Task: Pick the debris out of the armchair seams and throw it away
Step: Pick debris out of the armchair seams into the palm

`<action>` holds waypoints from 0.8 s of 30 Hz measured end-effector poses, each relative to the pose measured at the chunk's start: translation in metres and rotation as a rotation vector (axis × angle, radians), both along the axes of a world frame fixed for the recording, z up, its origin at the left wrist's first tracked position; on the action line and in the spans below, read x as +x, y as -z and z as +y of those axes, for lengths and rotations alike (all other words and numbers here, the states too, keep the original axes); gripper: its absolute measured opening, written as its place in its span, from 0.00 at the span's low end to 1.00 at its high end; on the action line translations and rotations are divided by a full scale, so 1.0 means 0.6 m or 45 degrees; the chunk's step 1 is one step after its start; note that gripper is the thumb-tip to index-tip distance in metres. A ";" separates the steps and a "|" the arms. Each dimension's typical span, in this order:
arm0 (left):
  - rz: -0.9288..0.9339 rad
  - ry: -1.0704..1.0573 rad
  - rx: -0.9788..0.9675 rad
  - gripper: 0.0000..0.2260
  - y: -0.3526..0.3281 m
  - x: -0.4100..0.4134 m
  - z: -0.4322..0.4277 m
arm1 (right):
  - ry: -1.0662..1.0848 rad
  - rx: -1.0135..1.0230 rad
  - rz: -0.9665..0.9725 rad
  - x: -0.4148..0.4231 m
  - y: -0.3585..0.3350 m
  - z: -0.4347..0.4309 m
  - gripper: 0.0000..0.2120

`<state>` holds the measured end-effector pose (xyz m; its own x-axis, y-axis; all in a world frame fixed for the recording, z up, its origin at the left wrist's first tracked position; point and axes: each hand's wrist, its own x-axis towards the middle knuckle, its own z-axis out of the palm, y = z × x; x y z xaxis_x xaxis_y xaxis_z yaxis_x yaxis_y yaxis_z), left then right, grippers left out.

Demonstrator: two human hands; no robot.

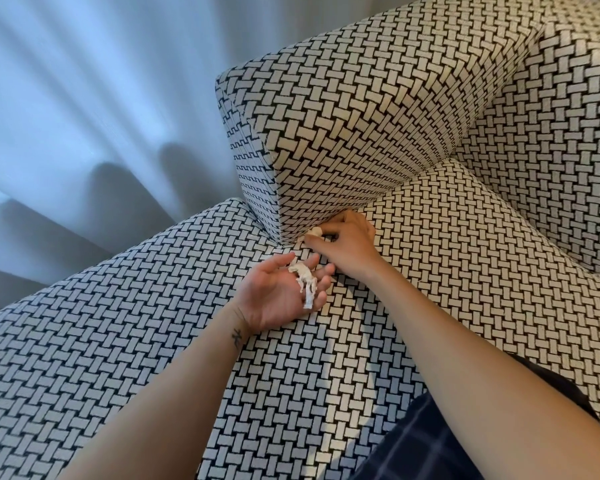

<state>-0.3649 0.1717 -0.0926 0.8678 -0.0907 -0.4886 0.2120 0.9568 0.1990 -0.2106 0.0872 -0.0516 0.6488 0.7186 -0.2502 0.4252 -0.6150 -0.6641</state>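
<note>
Looking down from your head camera, your left hand lies palm-up and open on the black-and-white basket-weave armchair seat, with a twisted white shred of tissue debris resting loose across its fingers. Just beyond, your right hand pinches a second small white scrap at the seam under the woven armrest block.

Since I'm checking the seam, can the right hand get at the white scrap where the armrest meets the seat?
Probably yes: the right hand is already at the seam, fingertips touching the white scrap, with nothing between them.
</note>
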 end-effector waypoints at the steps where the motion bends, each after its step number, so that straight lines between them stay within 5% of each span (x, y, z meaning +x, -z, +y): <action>1: 0.001 0.001 -0.003 0.19 0.001 0.000 0.001 | 0.013 0.032 0.049 0.003 -0.001 -0.004 0.16; 6: 0.006 -0.016 -0.020 0.23 0.000 0.002 -0.001 | 0.033 0.109 0.130 0.002 -0.009 -0.015 0.24; 10: -0.028 -0.021 -0.028 0.23 -0.002 0.001 -0.002 | -0.044 0.144 0.161 -0.012 -0.027 -0.029 0.21; 17: -0.045 -0.001 0.036 0.21 -0.007 -0.001 -0.007 | -0.354 -0.105 -0.016 -0.049 -0.044 -0.061 0.25; 24: -0.105 -0.019 0.004 0.20 -0.002 -0.001 -0.006 | -0.232 0.005 0.120 -0.033 -0.069 -0.093 0.23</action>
<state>-0.3653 0.1679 -0.0914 0.9063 -0.0762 -0.4157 0.1806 0.9591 0.2180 -0.2302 0.0312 -0.0100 0.4817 0.8232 -0.3005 0.4649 -0.5307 -0.7086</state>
